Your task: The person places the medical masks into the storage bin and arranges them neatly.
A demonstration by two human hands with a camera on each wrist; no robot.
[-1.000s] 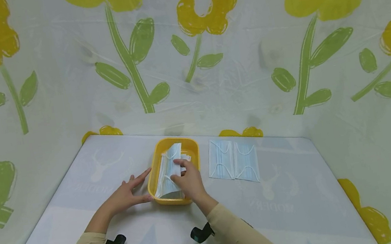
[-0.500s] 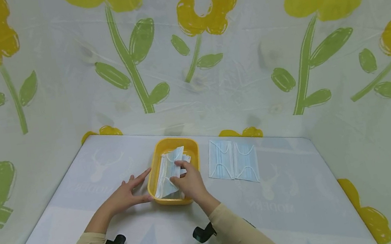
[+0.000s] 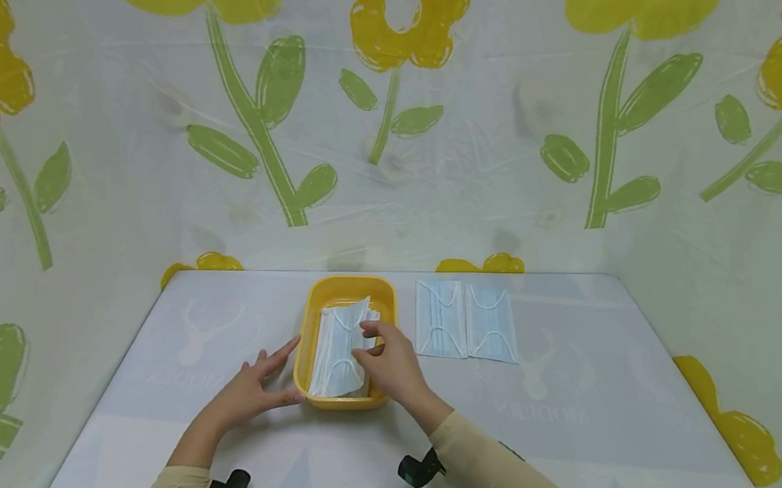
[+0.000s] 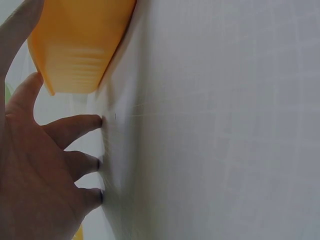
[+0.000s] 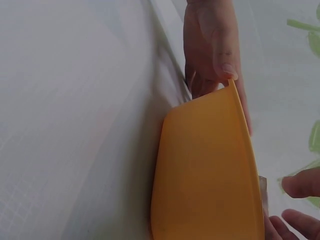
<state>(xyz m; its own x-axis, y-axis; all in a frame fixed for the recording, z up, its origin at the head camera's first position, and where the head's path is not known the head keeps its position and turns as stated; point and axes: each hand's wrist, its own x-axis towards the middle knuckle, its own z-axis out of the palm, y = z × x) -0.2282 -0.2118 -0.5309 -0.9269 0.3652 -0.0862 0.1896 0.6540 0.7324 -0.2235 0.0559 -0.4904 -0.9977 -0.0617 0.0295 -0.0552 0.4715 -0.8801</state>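
A yellow plastic box [image 3: 362, 403] stands on the table in the head view, with several pale blue face masks [image 3: 337, 353] stacked inside, ear loops showing on the top one. My left hand [image 3: 249, 390] spreads its fingers at the box's left side. Its thumb and index finger touch the rim, while the other fingertips rest on the table in the left wrist view. Over the right part of the box is my right hand [image 3: 395, 363], thumb and fingers apart beside the top mask. In the right wrist view, a gap shows between its thumb [image 5: 300, 183] and fingers.
Two more face masks, a left one [image 3: 440, 318] and a right one [image 3: 489, 322], lie side by side on the table to the right of the box. A flower-printed curtain [image 3: 494, 119] hangs behind the table's far edge.
The mask at my right hand has come down from a tilted position onto the stack. My right hand has let go of it and shifted slightly right; the left hand has stayed put.
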